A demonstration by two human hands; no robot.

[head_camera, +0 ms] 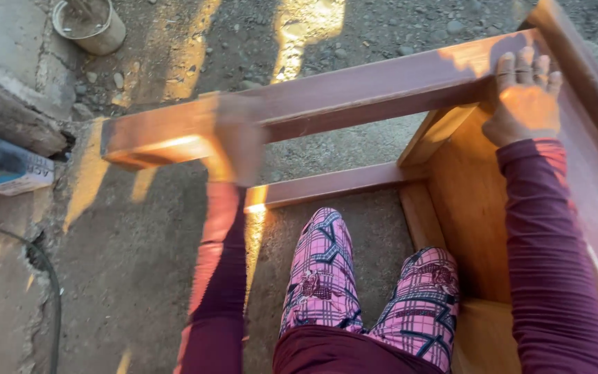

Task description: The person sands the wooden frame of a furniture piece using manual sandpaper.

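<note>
- Two hands rest on one wooden frame [354, 90], which lies on its side across the upper half of the picture.
- We see the left hand [237, 142] at centre left, blurred, pressed on the top rail [354, 90] near that rail's free end. We cannot tell whether its fingers are curled round the rail or laid flat.
- We see the right hand [524, 97] at upper right, fingers together and hooked over the rail's far edge where the rail joins the side panel [468, 208]. It grips the wood.
- Both arms wear dark maroon sleeves [548, 263].
- A lower rail [327, 185] runs parallel to the top rail, nearer to us, and also meets the panel at right.
- Our knees, in pink plaid trousers [323, 277], sit at bottom centre, below the lower rail and just beside the panel.
- The frame sits on rough concrete ground [133, 263] with patches of sunlight.
- A round tin [91, 26] stands at upper left, well apart from the frame.
- A blue box [1, 166] lies at the left edge, beside a concrete kerb [8, 114].
- A thin cable [50, 291] curves along the lower left.
</note>
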